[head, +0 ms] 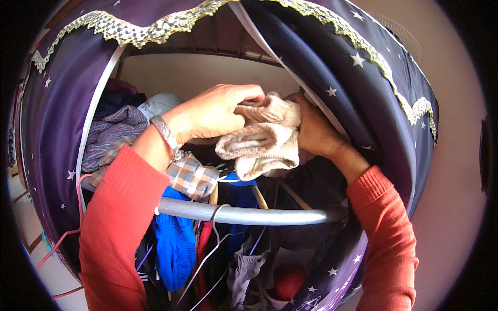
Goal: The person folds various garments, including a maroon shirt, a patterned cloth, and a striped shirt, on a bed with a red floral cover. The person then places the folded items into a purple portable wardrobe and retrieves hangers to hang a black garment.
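Note:
Beige ribbed cloth items (268, 136), perhaps socks or cuffs, are bunched between my two hands above a metal rail. My left hand (220, 110), with a silver bracelet (166, 134) at its wrist, grips their upper left edge between thumb and fingers. On the other side my right hand (317, 128) holds the bundle, its fingers partly hidden behind the cloth. Below my left wrist lies a checked cloth (192, 175). Folded patterned fabric (116, 132) is piled to the left.
Dark star-printed curtains (54, 116) with lace trim frame the opening. The curved metal rail (241, 215) crosses in front, bearing a wire hanger (216, 237). Blue knit clothing (175, 241), grey cloth (245, 272) and a red round object (290, 282) are lower down.

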{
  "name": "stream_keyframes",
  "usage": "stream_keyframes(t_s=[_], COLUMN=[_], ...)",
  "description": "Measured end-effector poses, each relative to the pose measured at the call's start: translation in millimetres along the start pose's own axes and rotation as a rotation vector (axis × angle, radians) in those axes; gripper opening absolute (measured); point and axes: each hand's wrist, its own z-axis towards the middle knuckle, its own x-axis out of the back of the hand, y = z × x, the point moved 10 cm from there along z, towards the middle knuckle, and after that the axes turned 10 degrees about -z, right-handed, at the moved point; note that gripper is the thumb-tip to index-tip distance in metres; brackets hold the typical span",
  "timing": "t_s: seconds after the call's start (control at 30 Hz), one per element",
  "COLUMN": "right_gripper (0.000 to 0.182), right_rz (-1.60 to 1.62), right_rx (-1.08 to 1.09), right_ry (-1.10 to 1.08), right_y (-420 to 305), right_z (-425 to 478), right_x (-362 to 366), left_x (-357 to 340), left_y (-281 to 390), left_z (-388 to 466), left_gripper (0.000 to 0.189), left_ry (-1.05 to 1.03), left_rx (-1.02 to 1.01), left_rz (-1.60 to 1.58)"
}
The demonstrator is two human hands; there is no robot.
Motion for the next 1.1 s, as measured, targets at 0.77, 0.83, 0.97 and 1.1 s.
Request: stream_keyframes(t_s=[0.77,0.83,0.97,1.1], right_gripper=[0.041,0.037,0.031,0.032], right_rz=[-0.625,-0.669,-0.743,-0.612], right_rx=[-0.049,0.007,0.018,-0.120], right_ry=[0.149,0.123,0.116,-0.009], right_y=[45.9,40.9,16.9,-45.2], right_z=[91.2,92.7,88.2,65.8], right_x=[-81.7,-94.8,-93.5,-80.5], left_x=[28.4,31.1,32.8,32.0], left_y=[6.8,9.2,13.7,17.4], left_z=[18.5,11.1,8.4,4.0], left_gripper=[0.078,0.077,0.069,0.062], left_ry=[0.435,0.486,0.555,0.543], left_rx=[-0.016,-0.095,-0.172,-0.184], left_rz=[0.627,0.612,0.578,0.568])
